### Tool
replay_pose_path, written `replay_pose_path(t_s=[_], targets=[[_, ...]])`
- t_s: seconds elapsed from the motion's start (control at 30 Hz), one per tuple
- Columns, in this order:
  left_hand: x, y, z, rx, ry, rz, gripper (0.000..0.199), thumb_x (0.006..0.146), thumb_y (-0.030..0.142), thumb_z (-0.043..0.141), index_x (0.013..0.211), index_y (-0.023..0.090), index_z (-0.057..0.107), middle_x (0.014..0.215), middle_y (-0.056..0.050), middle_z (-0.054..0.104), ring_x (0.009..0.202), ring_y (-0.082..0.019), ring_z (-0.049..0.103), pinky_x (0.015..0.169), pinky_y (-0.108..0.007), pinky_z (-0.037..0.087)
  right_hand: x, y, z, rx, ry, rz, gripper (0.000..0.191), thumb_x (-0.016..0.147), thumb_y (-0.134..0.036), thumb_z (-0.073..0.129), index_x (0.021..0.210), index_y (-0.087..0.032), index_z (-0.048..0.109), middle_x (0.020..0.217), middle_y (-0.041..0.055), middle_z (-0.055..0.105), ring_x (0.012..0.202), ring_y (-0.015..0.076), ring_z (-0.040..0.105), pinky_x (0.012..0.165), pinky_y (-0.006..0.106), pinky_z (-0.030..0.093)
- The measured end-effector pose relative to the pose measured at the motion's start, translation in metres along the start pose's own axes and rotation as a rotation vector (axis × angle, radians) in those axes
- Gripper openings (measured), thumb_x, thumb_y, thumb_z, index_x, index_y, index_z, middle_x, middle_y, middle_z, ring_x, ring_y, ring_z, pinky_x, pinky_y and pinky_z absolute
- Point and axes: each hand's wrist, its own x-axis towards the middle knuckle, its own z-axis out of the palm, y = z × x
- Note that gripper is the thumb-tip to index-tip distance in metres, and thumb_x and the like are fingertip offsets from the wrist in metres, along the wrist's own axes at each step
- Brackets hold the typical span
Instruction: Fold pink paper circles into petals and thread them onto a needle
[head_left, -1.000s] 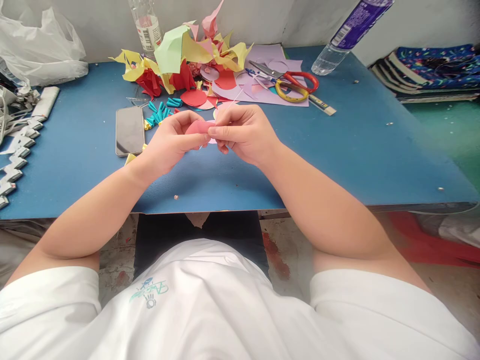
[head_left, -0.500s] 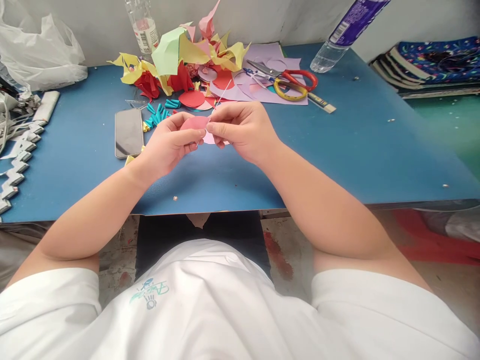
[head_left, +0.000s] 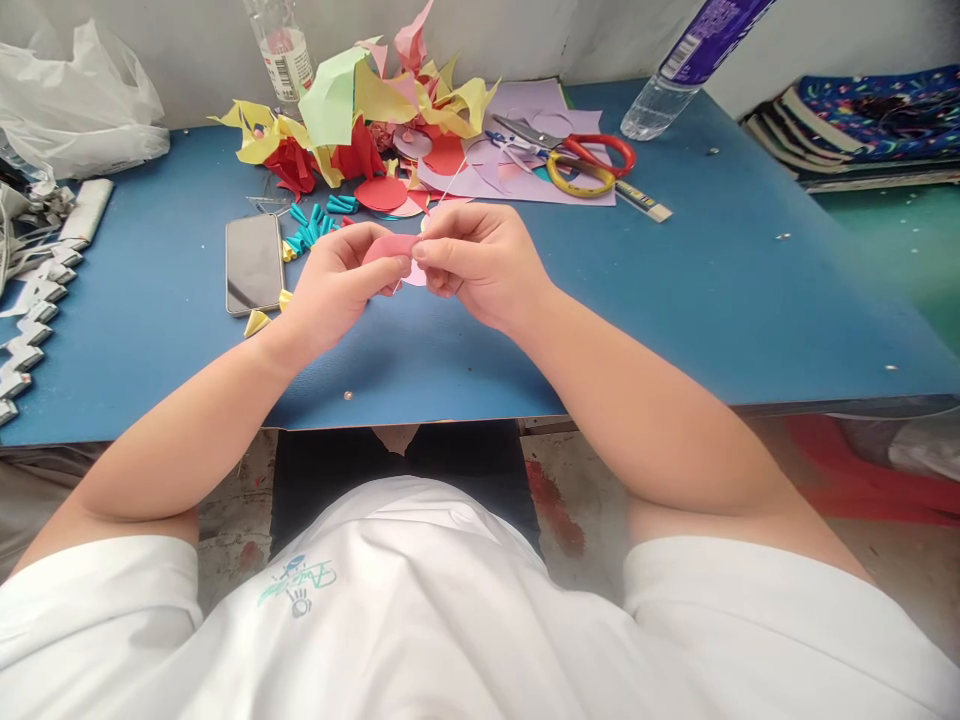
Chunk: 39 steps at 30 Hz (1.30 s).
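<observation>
Over the middle of the table, my left hand (head_left: 337, 275) is closed on a pink paper circle (head_left: 388, 245), thumb on top and fingers underneath. My right hand (head_left: 480, 255) pinches the right edge of the same paper between thumb and fingertips. A thin white stick (head_left: 453, 181) runs slantwise between my hands, its upper end rising past my right fingers and its lower end showing below the paper. Paler pink paper (head_left: 415, 273) shows under my fingertips; I cannot tell whether it belongs to the same circle. My fingers hide where the stick meets the paper.
Paper flowers (head_left: 330, 110) are heaped at the back, near red paper circles (head_left: 381, 194) and teal paper rolls (head_left: 313, 226). A phone (head_left: 253, 265) lies left of my hands. Scissors (head_left: 581, 165), a cutter (head_left: 643, 202) and a bottle (head_left: 667, 85) are at the right.
Less of the paler pink paper shows under my right fingers than before. Both hands stay nearly in place, still gripping the paper, and the view has shifted slightly.
</observation>
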Motion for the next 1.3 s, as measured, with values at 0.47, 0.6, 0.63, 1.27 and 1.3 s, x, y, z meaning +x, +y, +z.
replay_pose_path(t_s=[0.47,0.6,0.63,1.27,1.3], targets=[[-0.006,0.005,-0.002,0.186,0.02,0.112,0.024,0.092,0.03,0.104,0.083,0.026,0.082,0.082,-0.003,0.07,0.086,-0.023,0.065,0.078,-0.037,0.049,-0.001,0.003,0.006,0.014,0.027,-0.004,0.034,0.088,-0.035,0.106,0.079,-0.03,0.073,0.068,-0.0035,0.061,0.065,0.018,0.055,0.061,0.036,0.053],[-0.004,0.005,-0.001,0.19,0.021,0.106,0.025,0.091,0.03,0.101,0.081,0.026,0.078,0.08,-0.003,0.07,0.085,-0.023,0.065,0.077,-0.037,0.05,0.001,0.009,0.005,0.001,0.043,-0.007,0.032,0.088,-0.041,0.106,0.081,-0.031,0.076,0.071,-0.0031,0.063,0.065,0.019,0.056,0.06,0.037,0.053],[-0.004,0.005,-0.001,0.18,0.019,0.093,0.024,0.091,0.029,0.1,0.081,0.026,0.078,0.08,-0.003,0.07,0.085,-0.022,0.066,0.077,-0.036,0.051,0.001,0.01,0.006,-0.01,0.045,-0.016,0.034,0.089,-0.043,0.105,0.08,-0.031,0.075,0.072,-0.003,0.063,0.065,0.0188,0.056,0.06,0.037,0.053],[0.0,0.005,0.0,-0.096,-0.073,-0.051,0.033,0.099,0.023,0.101,0.082,0.021,0.073,0.084,0.0,0.067,0.082,-0.014,0.063,0.084,-0.033,0.052,0.002,0.006,0.001,0.008,0.013,-0.047,0.029,0.083,-0.035,0.112,0.088,-0.026,0.085,0.077,-0.0016,0.071,0.069,0.0171,0.061,0.064,0.035,0.055],[0.001,0.003,-0.002,-0.098,-0.093,-0.039,0.03,0.098,0.023,0.1,0.082,0.021,0.074,0.084,0.0,0.067,0.082,-0.014,0.062,0.082,-0.033,0.051,0.003,0.007,0.001,0.016,0.012,-0.048,0.028,0.083,-0.033,0.112,0.086,-0.026,0.085,0.076,-0.0019,0.07,0.069,0.0167,0.061,0.062,0.034,0.055]])
